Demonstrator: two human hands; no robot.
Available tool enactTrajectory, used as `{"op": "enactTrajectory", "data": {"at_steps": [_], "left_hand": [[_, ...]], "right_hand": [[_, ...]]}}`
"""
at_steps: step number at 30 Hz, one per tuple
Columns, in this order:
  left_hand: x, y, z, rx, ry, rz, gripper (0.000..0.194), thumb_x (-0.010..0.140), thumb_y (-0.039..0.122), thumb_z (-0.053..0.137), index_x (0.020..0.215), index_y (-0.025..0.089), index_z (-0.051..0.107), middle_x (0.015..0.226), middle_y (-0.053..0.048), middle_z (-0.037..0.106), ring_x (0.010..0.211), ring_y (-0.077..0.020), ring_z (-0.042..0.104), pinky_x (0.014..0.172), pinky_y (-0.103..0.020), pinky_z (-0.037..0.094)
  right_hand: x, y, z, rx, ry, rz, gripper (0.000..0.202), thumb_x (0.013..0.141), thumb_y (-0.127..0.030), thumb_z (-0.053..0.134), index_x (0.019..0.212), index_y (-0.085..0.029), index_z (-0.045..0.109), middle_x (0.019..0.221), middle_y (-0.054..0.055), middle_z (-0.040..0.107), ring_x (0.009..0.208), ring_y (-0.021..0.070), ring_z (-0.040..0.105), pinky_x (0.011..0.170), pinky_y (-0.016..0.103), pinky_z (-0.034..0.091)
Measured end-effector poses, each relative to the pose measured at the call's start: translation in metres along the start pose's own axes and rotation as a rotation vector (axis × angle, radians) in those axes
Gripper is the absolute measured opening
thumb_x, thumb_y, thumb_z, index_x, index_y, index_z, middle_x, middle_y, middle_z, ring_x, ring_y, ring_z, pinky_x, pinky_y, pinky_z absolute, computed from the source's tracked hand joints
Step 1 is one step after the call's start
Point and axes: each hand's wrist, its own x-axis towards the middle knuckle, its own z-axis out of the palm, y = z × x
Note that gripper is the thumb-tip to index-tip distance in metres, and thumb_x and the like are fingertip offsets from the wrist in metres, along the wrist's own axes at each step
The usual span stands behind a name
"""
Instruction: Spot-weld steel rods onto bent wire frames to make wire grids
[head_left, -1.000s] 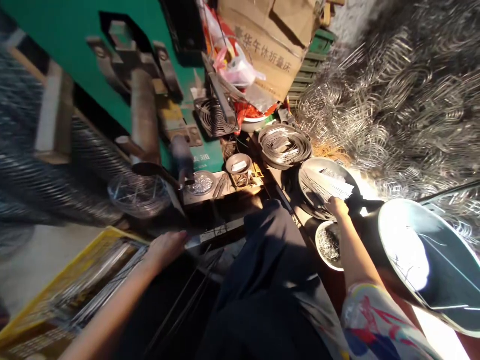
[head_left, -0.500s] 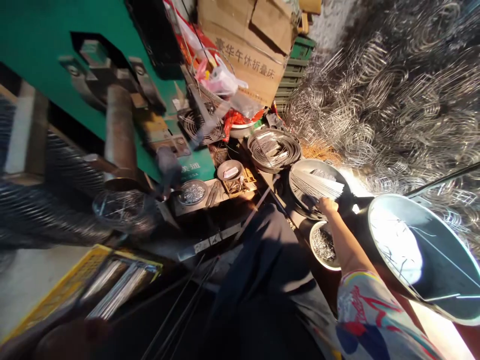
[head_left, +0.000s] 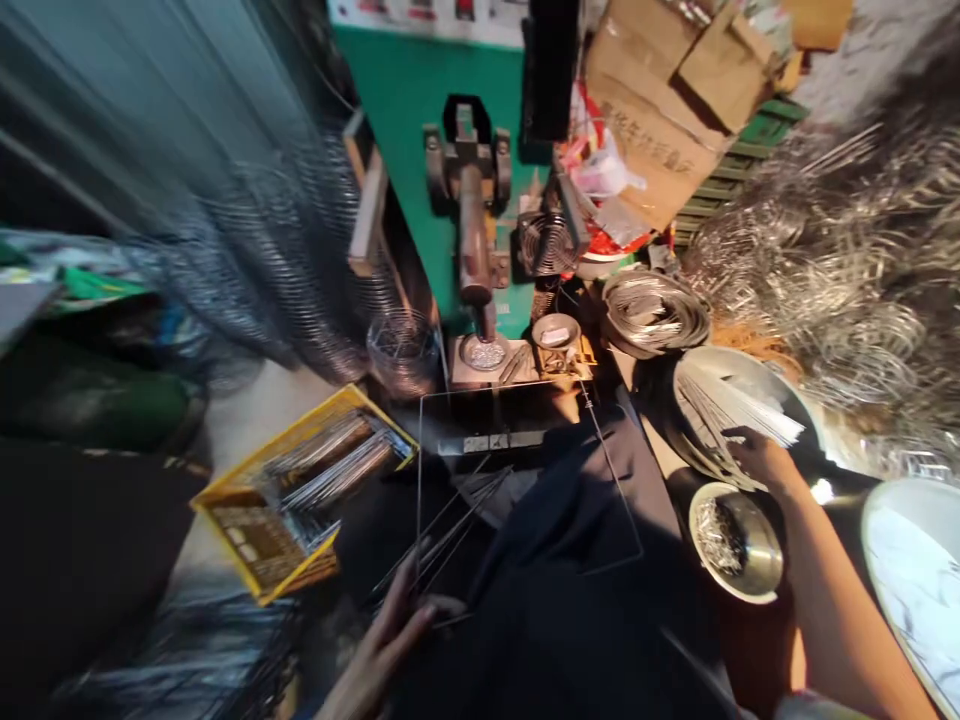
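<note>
My left hand [head_left: 394, 630] is at the lower middle, thumb and fingers closed around one side of a thin bent wire frame [head_left: 495, 390]. The frame spans the dark cloth over my legs. Several loose wires [head_left: 469, 510] lie beside that hand. On the right, my right hand [head_left: 761, 458] reaches into a round basin [head_left: 806, 400]. Its fingers are bent onto the straight metal wires [head_left: 750, 405] fanned out there; the exact grip is partly hidden. Below the basin stands a bowl of small metal pieces [head_left: 720, 535].
A green machine [head_left: 390, 90] with a metal arm [head_left: 474, 235] stands ahead, a dish of small metal parts [head_left: 482, 352] under it. A yellow crate [head_left: 247, 575] holds wire bundles on the left. Coiled wire [head_left: 652, 310], a large pale tub [head_left: 911, 560] and heaped wire rings [head_left: 862, 300] are on the right.
The view has swung left, bringing the machine to the middle. My left hand has come up from the dark lower left, with the bent frame now visible. My right hand stays at the basin.
</note>
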Motion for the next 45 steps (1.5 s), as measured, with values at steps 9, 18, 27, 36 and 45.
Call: {"op": "enactTrajectory", "data": {"at_steps": [9, 18, 27, 36, 45], "left_hand": [[-0.009, -0.02, 0.006, -0.582, -0.203, -0.009, 0.101, 0.082, 0.037, 0.073, 0.159, 0.024, 0.009, 0.067, -0.003, 0.069, 0.053, -0.0145, 0.058, 0.051, -0.02, 0.038], [-0.002, -0.011, 0.019, -0.593, -0.191, 0.099, 0.109, 0.085, 0.037, 0.07, 0.157, 0.025, -0.011, 0.07, -0.005, 0.07, 0.056, -0.017, 0.062, 0.05, -0.021, 0.042], [0.006, -0.007, 0.021, -0.595, -0.18, 0.118, 0.105, 0.087, 0.031, 0.066, 0.157, 0.027, -0.012, 0.072, -0.006, 0.072, 0.055, -0.0179, 0.064, 0.049, -0.022, 0.046], [0.028, 0.008, 0.037, -0.584, -0.261, 0.183, 0.099, 0.088, 0.03, 0.065, 0.158, 0.026, -0.006, 0.075, -0.009, 0.073, 0.057, -0.0202, 0.067, 0.05, -0.024, 0.049], [0.02, 0.01, 0.028, -0.57, -0.268, 0.221, 0.1, 0.09, 0.032, 0.063, 0.157, 0.031, -0.011, 0.078, -0.008, 0.073, 0.059, -0.0201, 0.067, 0.052, -0.025, 0.05]], "right_hand": [[-0.053, -0.089, -0.024, 0.141, -0.098, -0.23, 0.056, 0.079, -0.055, 0.061, 0.119, -0.015, 0.07, 0.117, 0.014, 0.072, 0.114, 0.0316, 0.065, 0.102, 0.039, 0.047], [-0.102, -0.148, -0.037, 0.188, -0.368, -0.667, 0.079, 0.083, -0.048, 0.07, 0.153, -0.026, 0.04, 0.156, 0.007, 0.039, 0.145, 0.0262, 0.034, 0.119, 0.037, 0.031], [-0.135, -0.188, -0.013, -0.061, -0.427, -0.874, 0.085, 0.082, -0.052, 0.071, 0.154, -0.025, 0.036, 0.156, 0.011, 0.038, 0.143, 0.0303, 0.038, 0.117, 0.046, 0.035], [-0.144, -0.193, -0.018, -0.295, -0.179, -0.969, 0.086, 0.087, -0.058, 0.064, 0.158, -0.029, 0.025, 0.154, 0.011, 0.042, 0.146, 0.0341, 0.03, 0.117, 0.069, 0.009], [-0.141, -0.221, 0.045, -0.178, -0.431, -1.076, 0.088, 0.084, -0.047, 0.071, 0.157, -0.029, 0.027, 0.155, 0.01, 0.04, 0.146, 0.0315, 0.031, 0.12, 0.064, 0.008]]}}
